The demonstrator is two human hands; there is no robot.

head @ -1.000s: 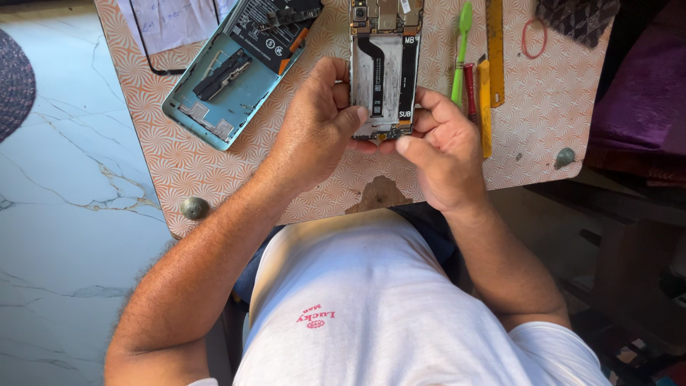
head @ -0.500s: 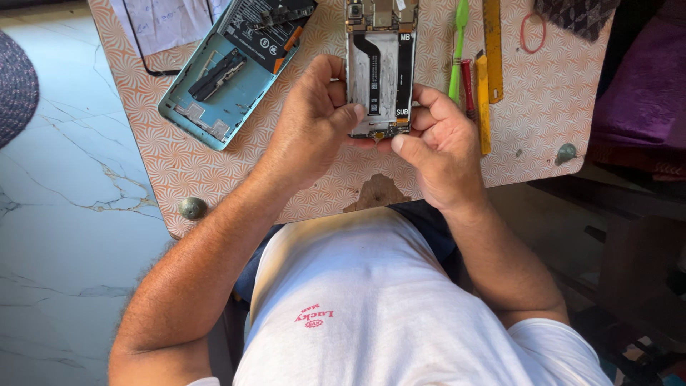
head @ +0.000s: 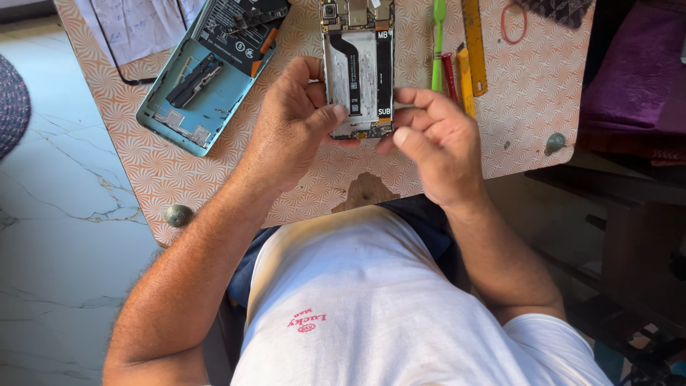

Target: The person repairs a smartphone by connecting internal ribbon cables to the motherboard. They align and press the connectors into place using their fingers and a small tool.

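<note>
One opened phone body (head: 359, 68), its back off and its boards bare, lies over the patterned table (head: 529, 93); the left hand (head: 289, 132) pinches its lower left edge between thumb and fingers, and the right hand (head: 436, 139) pinches its lower right corner. Left of it lie one pale blue back cover (head: 187, 100) and one black battery (head: 232, 32). To the right lie one green tool (head: 437, 43), one red tool (head: 449, 75), two yellow tools (head: 471, 43) and one red rubber band (head: 513, 23).

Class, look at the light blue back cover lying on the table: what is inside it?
Inside the light blue back cover lie a dark narrow part and small metal pieces. A black battery rests across its upper end, hiding whatever is beneath. Neither hand touches it.
</note>
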